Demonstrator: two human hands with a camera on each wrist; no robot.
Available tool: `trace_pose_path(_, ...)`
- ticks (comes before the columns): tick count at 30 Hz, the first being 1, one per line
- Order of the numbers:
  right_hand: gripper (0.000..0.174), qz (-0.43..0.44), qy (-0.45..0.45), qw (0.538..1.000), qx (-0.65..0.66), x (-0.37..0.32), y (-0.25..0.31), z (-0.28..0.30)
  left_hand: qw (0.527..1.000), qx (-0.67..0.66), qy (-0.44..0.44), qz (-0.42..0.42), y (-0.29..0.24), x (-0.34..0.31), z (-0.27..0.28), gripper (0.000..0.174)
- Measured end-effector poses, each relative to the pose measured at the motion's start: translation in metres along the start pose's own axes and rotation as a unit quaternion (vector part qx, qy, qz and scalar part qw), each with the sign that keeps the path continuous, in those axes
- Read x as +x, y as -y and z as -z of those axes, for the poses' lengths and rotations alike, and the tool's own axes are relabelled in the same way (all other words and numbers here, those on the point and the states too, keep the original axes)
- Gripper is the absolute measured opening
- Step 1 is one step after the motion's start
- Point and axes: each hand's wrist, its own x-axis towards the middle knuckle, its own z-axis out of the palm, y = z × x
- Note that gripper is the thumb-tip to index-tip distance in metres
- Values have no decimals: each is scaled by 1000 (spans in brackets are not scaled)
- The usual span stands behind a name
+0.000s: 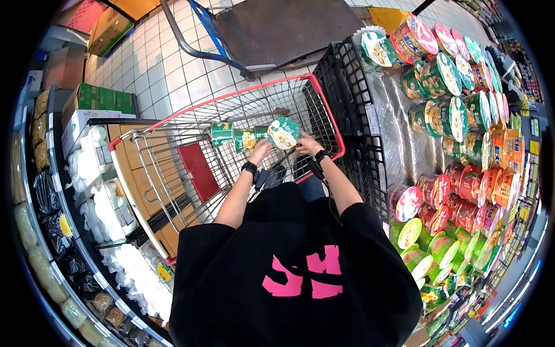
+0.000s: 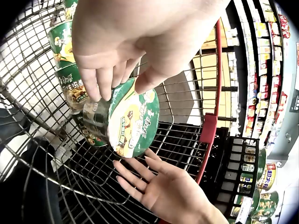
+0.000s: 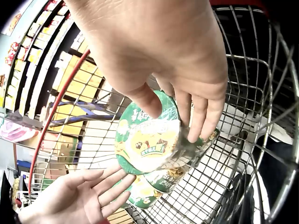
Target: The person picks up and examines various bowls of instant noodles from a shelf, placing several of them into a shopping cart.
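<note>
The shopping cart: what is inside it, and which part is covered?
Inside the shopping cart are green noodle tubs; one tub is between the left hand and the right hand. Whatever is directly beneath them is covered and cannot be seen.

Took black crates [image 1: 341,81] as landmark, head view. Logged paper label [image 1: 373,120] on crates' side. Noted ridged metal sheet [image 1: 399,110] just right of crates; logged red cups [image 1: 433,188] and lime cups [image 1: 442,248] right of same. Recorded flatbed trolley [image 1: 283,29] beyond crates, toward their left. Observed green carton [image 1: 107,99] and white plastic bags [image 1: 104,214] well left of crates.
</note>
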Motion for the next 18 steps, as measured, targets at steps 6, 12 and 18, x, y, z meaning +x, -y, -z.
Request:
trace_pose_path(6,69,16,-25,998,56,2,-9,0,1000,-11,3,-24,7,8,-3,54)
trace_pose_path(12,59,1,-51,998,34,4,-14,1,999,52,-6,3,-8,-3,-3,50)
trace_pose_path(18,51,79,-52,994,45,-24,-3,6,997,66,25,-3,-28,-23,1,48)
